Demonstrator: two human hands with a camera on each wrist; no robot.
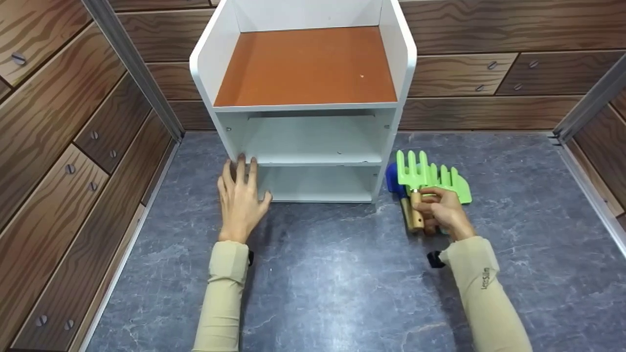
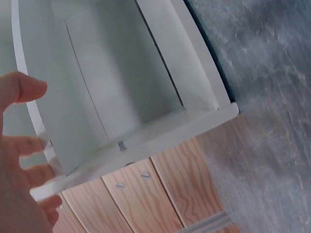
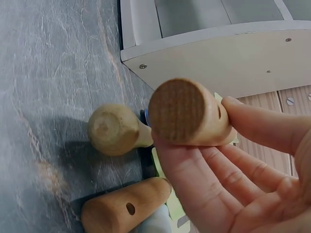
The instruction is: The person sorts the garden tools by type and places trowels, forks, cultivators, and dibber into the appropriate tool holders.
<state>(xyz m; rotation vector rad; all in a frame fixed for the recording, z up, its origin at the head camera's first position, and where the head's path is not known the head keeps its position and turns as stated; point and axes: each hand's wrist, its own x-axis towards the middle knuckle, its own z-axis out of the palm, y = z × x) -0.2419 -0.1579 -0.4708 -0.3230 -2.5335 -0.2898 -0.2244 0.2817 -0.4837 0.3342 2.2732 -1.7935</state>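
Observation:
My right hand (image 1: 447,212) pinches the wooden handle (image 3: 177,111) of a light green toy garden fork (image 1: 413,168), its tines pointing away from me. Under and beside it lie a blue toy shovel (image 1: 392,180) and a second light green toothed tool (image 1: 459,186), partly hidden by the fork and hand. Two more wooden handles show in the right wrist view, one round-ended (image 3: 114,128), one with a hole (image 3: 126,204). At the left front edge of a white shelf unit (image 1: 313,165) is my left hand (image 1: 239,205), fingers extended and spread, holding nothing.
The shelf unit has an orange-brown top (image 1: 308,68) and two open compartments below. Wood-patterned walls (image 1: 489,29) enclose a grey marbled floor (image 1: 332,274), with metal strips (image 1: 142,73) at the corners.

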